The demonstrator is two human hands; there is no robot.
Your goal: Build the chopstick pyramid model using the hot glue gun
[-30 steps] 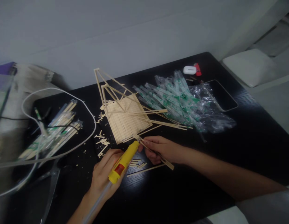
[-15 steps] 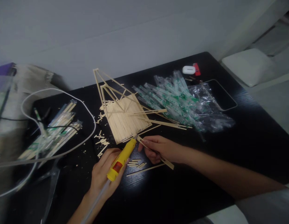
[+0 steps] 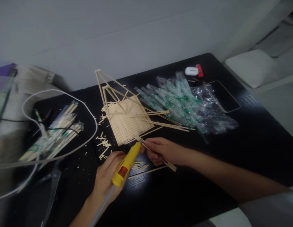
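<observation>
My left hand [image 3: 110,176] is wrapped round a yellow hot glue gun [image 3: 126,165], its cord running down toward me. The nozzle meets the thin wooden sticks [image 3: 169,164] pinched in my right hand [image 3: 159,150], close to my fingertips. Whether fresh glue is on them is too small to see. Just beyond both hands lies a flat panel of sticks set side by side [image 3: 124,126], with a triangular stick frame [image 3: 105,91] rising at its far left. Short cut pieces [image 3: 143,166] and a longer stick [image 3: 147,172] lie beneath my hands.
Crumpled clear wrappers with green print [image 3: 181,101] spread at the right, beside a phone [image 3: 223,96] and a white case [image 3: 191,71]. Packaged sticks [image 3: 56,135] lie at the left inside a looping white cable [image 3: 95,126]. Stick scraps [image 3: 104,143] litter the table near the panel.
My left hand has shifted slightly right, sliding the glue gun's nozzle along the sticks toward my right fingertips. My right hand stays in place.
</observation>
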